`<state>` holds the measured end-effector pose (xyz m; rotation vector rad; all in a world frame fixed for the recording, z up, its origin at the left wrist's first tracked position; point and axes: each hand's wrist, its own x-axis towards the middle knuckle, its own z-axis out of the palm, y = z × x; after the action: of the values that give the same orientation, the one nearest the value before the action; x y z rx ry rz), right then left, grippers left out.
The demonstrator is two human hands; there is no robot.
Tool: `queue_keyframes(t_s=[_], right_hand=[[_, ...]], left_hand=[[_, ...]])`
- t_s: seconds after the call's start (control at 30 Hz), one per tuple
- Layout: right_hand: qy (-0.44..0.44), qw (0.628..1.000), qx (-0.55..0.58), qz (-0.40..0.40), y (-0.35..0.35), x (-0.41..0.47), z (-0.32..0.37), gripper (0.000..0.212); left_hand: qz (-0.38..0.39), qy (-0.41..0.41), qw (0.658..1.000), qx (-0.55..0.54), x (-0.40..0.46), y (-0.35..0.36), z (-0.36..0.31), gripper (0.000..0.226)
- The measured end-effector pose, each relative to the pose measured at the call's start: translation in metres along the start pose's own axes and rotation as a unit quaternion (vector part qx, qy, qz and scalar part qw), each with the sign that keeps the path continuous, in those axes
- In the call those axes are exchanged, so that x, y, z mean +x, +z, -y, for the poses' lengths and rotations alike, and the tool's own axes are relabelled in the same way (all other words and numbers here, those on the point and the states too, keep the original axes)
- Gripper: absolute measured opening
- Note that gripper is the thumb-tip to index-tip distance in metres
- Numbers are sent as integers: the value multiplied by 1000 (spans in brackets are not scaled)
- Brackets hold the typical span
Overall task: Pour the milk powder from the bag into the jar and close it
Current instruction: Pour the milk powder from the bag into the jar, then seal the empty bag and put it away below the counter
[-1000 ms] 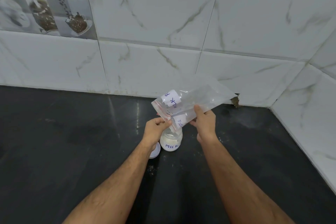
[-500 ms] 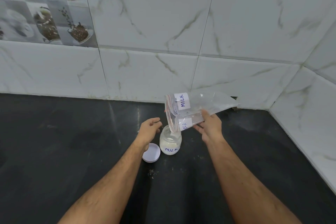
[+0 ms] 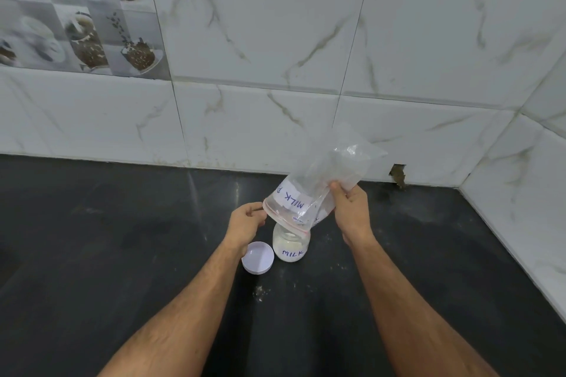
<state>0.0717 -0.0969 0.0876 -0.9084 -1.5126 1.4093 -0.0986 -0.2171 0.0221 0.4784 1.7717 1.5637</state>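
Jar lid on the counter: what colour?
White, perhaps faintly lilac; the lid lies beside the jar. Head view, the only one.

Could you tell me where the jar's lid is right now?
The lid lies on the dark counter, just left of the jar, below the left hand.

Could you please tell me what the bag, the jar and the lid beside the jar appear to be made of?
Bag: thin clear plastic film; it crinkles and glints.
Jar: transparent, glossy, glass or hard plastic; the white powder shows through.
Lid: opaque white, smooth, likely moulded plastic.
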Motion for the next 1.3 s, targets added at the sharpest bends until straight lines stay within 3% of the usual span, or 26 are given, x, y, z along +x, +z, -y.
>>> queue_keyframes(t_s=[0.2, 0.4, 0.53, 0.67, 0.8, 0.93, 1.03, 1.07, 1.17, 1.3], right_hand=[[-34, 998, -53, 19, 5, -4, -6, 21], [52, 994, 72, -59, -3, 7, 5, 20], [198, 950, 225, -86, -18, 13, 10, 28], [281, 897, 325, -105, -31, 11, 12, 26], [307, 868, 375, -105, -43, 13, 21, 29], [312, 855, 399, -110, -55, 15, 35, 26], [321, 849, 408, -99, -61, 15, 40, 29], [325, 846, 410, -97, -64, 16, 40, 30], [328, 852, 395, -98, -77, 19, 40, 32], [317, 916, 230, -87, -102, 26, 34, 36]], left_hand=[[21, 5, 1000, -1, 0, 1, 3, 28], [6, -12, 1000, 13, 4, 2, 7, 40], [12, 11, 1000, 25, 5, 6, -2, 53], [56, 73, 996, 16, 2, 18, -23, 60], [58, 129, 990, -4, 4, 35, -45, 62], [47, 115, 992, -23, 5, 51, -59, 55], [65, 128, 989, -35, 5, 62, -65, 13], [66, 139, 987, -41, 4, 67, -69, 8], [42, 177, 982, -52, 1, 78, -82, 11], [56, 201, 977, -30, 3, 92, -99, 13]])
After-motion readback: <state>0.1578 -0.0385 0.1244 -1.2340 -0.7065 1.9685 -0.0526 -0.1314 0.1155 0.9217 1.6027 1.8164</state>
